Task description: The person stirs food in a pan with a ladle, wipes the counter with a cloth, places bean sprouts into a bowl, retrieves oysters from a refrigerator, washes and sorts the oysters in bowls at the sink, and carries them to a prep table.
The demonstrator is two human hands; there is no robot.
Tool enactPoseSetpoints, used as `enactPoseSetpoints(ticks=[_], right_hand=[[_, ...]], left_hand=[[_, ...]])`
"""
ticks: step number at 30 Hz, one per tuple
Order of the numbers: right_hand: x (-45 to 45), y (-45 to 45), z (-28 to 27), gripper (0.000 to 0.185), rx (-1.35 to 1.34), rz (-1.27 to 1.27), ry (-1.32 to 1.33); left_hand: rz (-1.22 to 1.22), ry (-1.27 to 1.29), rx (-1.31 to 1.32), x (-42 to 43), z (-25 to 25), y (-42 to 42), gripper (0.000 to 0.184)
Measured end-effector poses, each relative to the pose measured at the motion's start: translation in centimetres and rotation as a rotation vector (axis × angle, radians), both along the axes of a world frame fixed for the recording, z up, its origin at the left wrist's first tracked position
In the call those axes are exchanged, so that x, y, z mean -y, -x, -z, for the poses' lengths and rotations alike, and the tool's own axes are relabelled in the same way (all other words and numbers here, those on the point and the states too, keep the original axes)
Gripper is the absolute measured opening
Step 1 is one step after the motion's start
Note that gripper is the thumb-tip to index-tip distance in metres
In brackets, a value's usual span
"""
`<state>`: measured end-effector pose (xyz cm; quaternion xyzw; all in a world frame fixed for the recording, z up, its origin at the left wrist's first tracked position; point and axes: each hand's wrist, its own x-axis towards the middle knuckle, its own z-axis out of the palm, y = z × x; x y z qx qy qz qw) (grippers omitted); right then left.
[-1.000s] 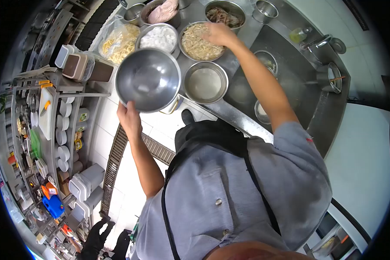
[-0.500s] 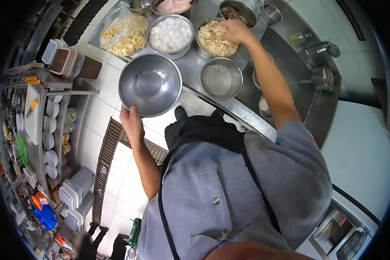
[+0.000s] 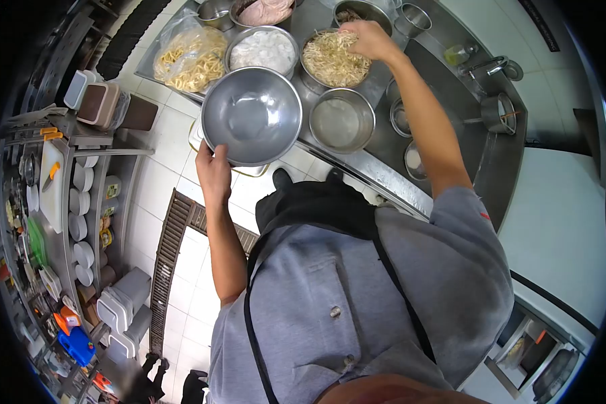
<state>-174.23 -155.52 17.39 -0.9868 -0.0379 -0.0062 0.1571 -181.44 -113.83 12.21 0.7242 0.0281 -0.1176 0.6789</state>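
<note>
My left hand (image 3: 215,174) grips the near rim of a large metal mixing bowl (image 3: 252,114), thumb over the edge. The bowl is held in front of the counter, its inside bare and shiny. Across the counter, my right hand (image 3: 372,40) is at the far right side of a metal bowl heaped with bean sprouts (image 3: 334,59). Its fingers are curled down against the sprouts, with the fingertips partly hidden. Just beyond that hand stands a metal bowl of dark brown food (image 3: 363,15). Nearer me is a metal pot of cloudy liquid (image 3: 342,121).
Left on the counter lie a plastic bag of thick noodles (image 3: 192,60), a bowl of white food (image 3: 262,51) and pale pink meat (image 3: 265,11). A sink (image 3: 444,101) with a tap (image 3: 498,65) is at right. Shelves with stacked white bowls (image 3: 81,202) stand left; another person's legs show below.
My left hand has moved the mixing bowl right and toward the counter, overlapping its edge. My right hand has risen slightly toward the far side of the bean sprouts.
</note>
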Motion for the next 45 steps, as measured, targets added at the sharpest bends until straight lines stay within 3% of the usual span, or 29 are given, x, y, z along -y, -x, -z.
enactPoseSetpoints(ticks=[3,6,9,13,16,18,19,21,22,23,25,26,30,33,35,36,38,41,43,45], right_hand=[[0.5,0.2,-0.3,0.039,0.113,-0.064,0.057],[0.9,1.0,0.8,0.039,0.202,-0.086,-0.068],[0.7,0.8,-1.6,0.041,0.142,-0.05,-0.21],[3.1,1.9,-4.7,0.04,0.264,-0.095,-0.286],[2.6,4.6,-9.5,0.043,0.244,-0.078,-0.451],[1.5,5.7,-11.6,0.037,0.187,-0.334,-0.76],[0.8,5.9,-10.9,0.037,0.168,-0.354,-0.768],[-0.9,6.3,-8.7,0.047,0.125,-0.384,-0.532],[-1.0,6.4,-6.4,0.05,0.21,-0.587,-0.278],[-2.1,7.8,-7.1,0.051,0.029,-0.534,-0.172],[-2.2,8.7,-6.5,0.042,0.308,-0.576,-0.348],[-2.4,9.7,-7.7,0.042,0.295,-0.599,-0.359],[-3.4,13.6,-10.5,0.026,0.372,-0.275,-0.613],[-5.9,14.2,-4.9,0.021,0.342,-0.178,-0.838],[-8.0,14.0,-1.1,0.016,0.35,-0.924,-0.261],[-9.0,14.3,-0.4,0.016,0.347,-0.953,-0.269],[-12.2,16.0,-0.8,0.017,0.192,-0.756,-0.358],[-16.1,17.6,2.5,0.017,0.145,-0.977,-0.242],[-17.5,17.6,1.6,0.017,0.089,-0.96,-0.229],[-17.8,18.9,-0.5,0.018,0.114,-0.881,-0.565]], left_hand=[[-0.003,-0.016,-0.013,1.7,-0.5,0.2,0.03],[-0.012,0.087,-0.05,4.0,-1.7,1.1,0.029],[-0.028,0.058,-0.041,5.6,-2.6,1.8,0.027],[-0.032,0.1,-0.04,8.2,-3.8,3.1,0.027],[-0.049,0.077,-0.035,10.6,-3.7,3.5,0.025],[-0.042,0.081,-0.035,12.5,-3.7,4.1,0.025],[-0.043,0.072,-0.051,13.5,-4.0,4.6,0.026],[-0.077,0.093,-0.084,15.4,-4.4,5.7,0.027],[-0.071,0.132,-0.093,16.0,-4.0,6.1,0.027],[-0.065,0.168,-0.103,16.5,-3.9,6.7,0.027],[-0.11,0.202,-0.116,16.9,-3.7,8.0,0.028],[-0.108,0.194,-0.119,16.7,-3.4,8.8,0.028],[-0.19,0.158,-0.14,15.5,-3.4,12.3,0.03],[-0.27,0.174,-0.107,14.2,-2.9,14.5,0.029],[-0.287,0.17,-0.063,13.2,-3.2,16.3,0.027],[-0.327,0.152,-0.059,12.8,-3.5,17.3,0.025],[-0.383,0.144,-0.024,11.4,-3.5,19.2,0.024],[-0.439,0.136,-0.039,9.9,-2.8,22.7,0.023],[-0.49,0.152,-0.075,8.4,-2.2,24.3,0.023],[-0.515,0.141,-0.071,6.7,-1.0,25.9,0.023]])
